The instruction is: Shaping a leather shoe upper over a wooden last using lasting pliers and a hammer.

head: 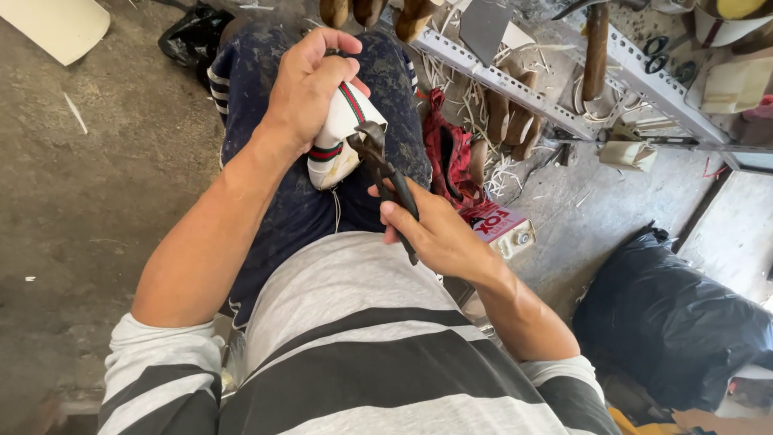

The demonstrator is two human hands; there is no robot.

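left hand (302, 93): clasped over the top of a white shoe (342, 133), pressing it on the lap
shoe: red-green stripe showing just beside the fingers
right hand (439, 234): fist closed round the handles of dark pincers (386, 173)
pincers: head touching the shoe just below the left grip
beyond the right grip: red cloth (451, 157), metal rack (515, 84)
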